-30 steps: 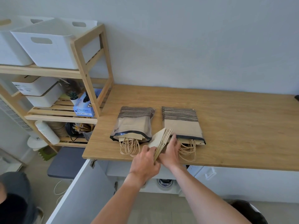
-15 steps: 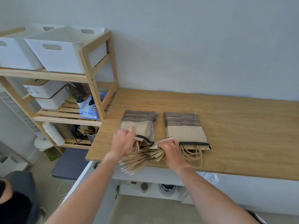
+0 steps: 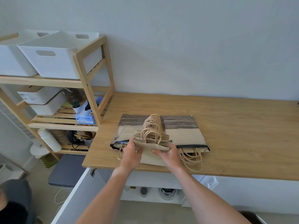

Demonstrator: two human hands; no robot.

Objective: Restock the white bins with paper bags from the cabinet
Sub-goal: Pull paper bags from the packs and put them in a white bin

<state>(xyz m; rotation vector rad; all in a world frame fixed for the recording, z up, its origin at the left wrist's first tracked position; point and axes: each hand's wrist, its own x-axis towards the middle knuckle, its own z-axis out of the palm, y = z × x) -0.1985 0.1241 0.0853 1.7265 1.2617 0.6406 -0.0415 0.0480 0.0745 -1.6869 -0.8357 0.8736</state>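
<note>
A stack of folded brown paper bags (image 3: 151,143) with twisted paper handles stands up on the wooden counter (image 3: 234,126). My left hand (image 3: 131,153) grips its left side and my right hand (image 3: 169,154) grips its right side. Behind it lie two striped packs of bags, a left pack (image 3: 129,126) and a right pack (image 3: 182,130), with loose handles spilling out at the front. Two white bins (image 3: 53,62) sit on the top shelf of a wooden rack at the left.
The wooden rack (image 3: 90,88) stands left of the counter, with white lidded boxes (image 3: 43,101), a blue glove box (image 3: 85,116) and a white bottle (image 3: 49,139) on lower shelves. An open white cabinet door (image 3: 76,198) juts out below the counter's front edge.
The bag stack has been turned from lying fanned over the counter edge to upright with handles on top. My left hand moved from the left pack onto the stack.
</note>
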